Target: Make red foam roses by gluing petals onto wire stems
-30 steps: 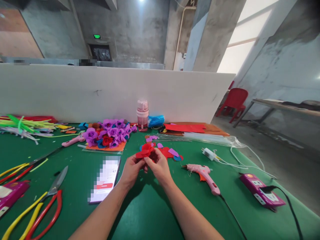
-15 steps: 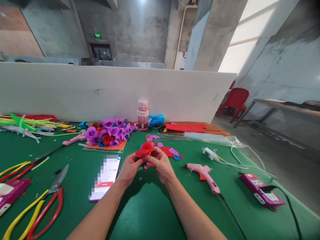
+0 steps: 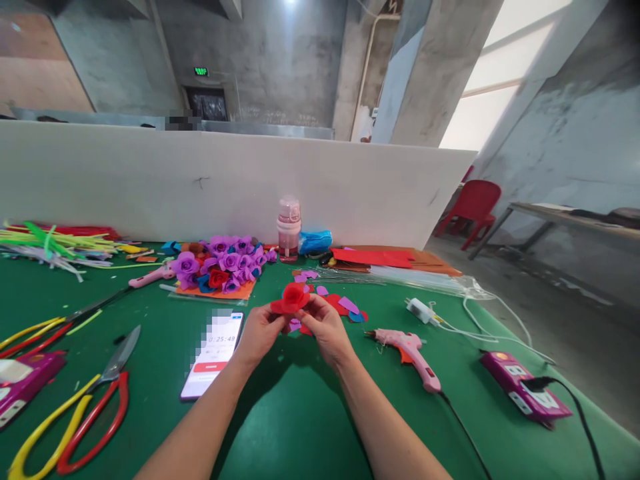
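Observation:
A red artificial flower [image 3: 293,298] with layered petals is held up between both hands over the green table. The fingers of my left hand [image 3: 262,331] pinch its left side, and my right hand [image 3: 325,328] grips it from the right; the fingertips are partly hidden behind the petals. Loose cut petals [image 3: 349,305] in red, purple and blue lie just behind my right hand. To the right of that hand rests a pink glue gun [image 3: 410,353] on its side. A phone [image 3: 213,360] with a lit screen lies left of my left wrist.
Finished purple flowers [image 3: 227,260] are heaped at the back left, near a pink bottle [image 3: 289,230]. Scissors [image 3: 107,380] lie at the left. A purple power strip [image 3: 523,387] and white cables [image 3: 493,330] occupy the right side. A white partition [image 3: 240,180] stands behind.
The red flower has been tilted, so its rolled centre now faces me more. Both hands keep their hold in nearly the same place. The view has shifted slightly.

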`<state>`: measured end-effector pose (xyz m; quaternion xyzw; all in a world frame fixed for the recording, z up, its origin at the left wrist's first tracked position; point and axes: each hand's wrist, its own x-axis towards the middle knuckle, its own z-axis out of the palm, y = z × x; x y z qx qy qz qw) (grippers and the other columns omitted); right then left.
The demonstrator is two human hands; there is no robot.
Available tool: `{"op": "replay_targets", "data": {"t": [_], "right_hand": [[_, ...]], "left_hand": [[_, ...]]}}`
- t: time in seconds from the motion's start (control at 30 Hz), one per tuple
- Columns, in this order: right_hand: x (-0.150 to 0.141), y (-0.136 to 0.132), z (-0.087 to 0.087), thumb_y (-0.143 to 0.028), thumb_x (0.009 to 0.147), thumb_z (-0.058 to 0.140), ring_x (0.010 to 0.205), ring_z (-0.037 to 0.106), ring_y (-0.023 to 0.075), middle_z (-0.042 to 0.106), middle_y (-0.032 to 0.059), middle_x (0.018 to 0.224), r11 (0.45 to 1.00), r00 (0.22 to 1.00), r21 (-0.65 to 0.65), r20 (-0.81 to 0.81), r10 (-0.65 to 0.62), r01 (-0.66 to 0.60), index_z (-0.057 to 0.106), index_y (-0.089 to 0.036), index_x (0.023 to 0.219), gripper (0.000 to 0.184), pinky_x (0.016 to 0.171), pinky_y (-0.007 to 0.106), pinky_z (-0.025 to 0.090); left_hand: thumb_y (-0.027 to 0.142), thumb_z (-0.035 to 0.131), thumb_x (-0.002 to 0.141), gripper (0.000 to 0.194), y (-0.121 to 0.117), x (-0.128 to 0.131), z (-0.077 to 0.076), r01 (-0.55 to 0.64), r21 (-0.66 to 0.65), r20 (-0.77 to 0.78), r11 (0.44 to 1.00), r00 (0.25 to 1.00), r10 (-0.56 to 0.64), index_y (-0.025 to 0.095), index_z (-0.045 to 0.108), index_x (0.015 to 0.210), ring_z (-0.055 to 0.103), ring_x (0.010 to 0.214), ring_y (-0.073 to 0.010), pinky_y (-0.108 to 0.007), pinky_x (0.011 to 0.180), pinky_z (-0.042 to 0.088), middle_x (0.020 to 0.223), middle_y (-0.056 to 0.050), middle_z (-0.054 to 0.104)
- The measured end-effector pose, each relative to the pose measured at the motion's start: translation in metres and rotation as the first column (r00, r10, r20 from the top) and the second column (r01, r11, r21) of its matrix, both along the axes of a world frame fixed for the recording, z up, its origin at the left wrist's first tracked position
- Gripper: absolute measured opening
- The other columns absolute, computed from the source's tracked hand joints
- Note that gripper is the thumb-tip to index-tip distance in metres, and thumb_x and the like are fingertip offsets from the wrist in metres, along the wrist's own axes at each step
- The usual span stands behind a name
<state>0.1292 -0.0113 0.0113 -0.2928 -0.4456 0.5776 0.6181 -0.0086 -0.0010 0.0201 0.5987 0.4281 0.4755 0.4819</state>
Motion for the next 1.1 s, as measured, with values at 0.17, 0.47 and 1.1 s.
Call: {"op": "replay_targets", "data": {"t": [0.17,0.47,1.1], "right_hand": [[0.005,0.003,-0.003,-0.028,0.069,0.075,0.083,0.061,0.0140,0.066,0.0000,0.088,0.994,0.998,0.095,0.034,-0.052,0.048,0.064,-0.024,0.089,0.023,0.077,0.026,0.047],[0.007,0.006,-0.012,-0.026,0.068,0.073,0.086,0.062,0.0174,0.066,0.0016,0.092,0.965,0.967,0.260,0.234,-0.100,0.037,0.060,-0.023,0.094,0.029,0.080,0.030,0.047],[0.016,-0.007,0.007,-0.042,0.074,0.055,0.081,0.060,0.0178,0.067,0.0043,0.088,0.956,0.970,-0.165,-0.050,0.237,-0.242,0.070,-0.019,0.085,0.029,0.073,0.026,0.047]], "left_hand": [[0.022,0.068,0.068,0.019,-0.002,-0.006,0.008,0.083,-0.002,0.185,0.997,0.979,-0.081,0.015,0.068,0.085,0.056,0.060,-0.0115,-0.024,0.062,0.045,0.065,0.000,0.064],[0.032,0.069,0.072,0.019,0.001,-0.011,0.012,0.138,-0.193,0.469,0.972,0.882,-0.032,0.014,0.066,0.078,0.054,0.053,-0.0080,-0.020,0.052,0.043,0.067,0.000,0.064],[0.036,0.065,0.074,0.023,-0.005,-0.017,0.017,0.143,-0.057,0.146,0.988,0.980,-0.133,0.014,0.062,0.074,0.044,0.045,-0.0065,-0.019,0.043,0.035,0.055,0.003,0.053]]}}
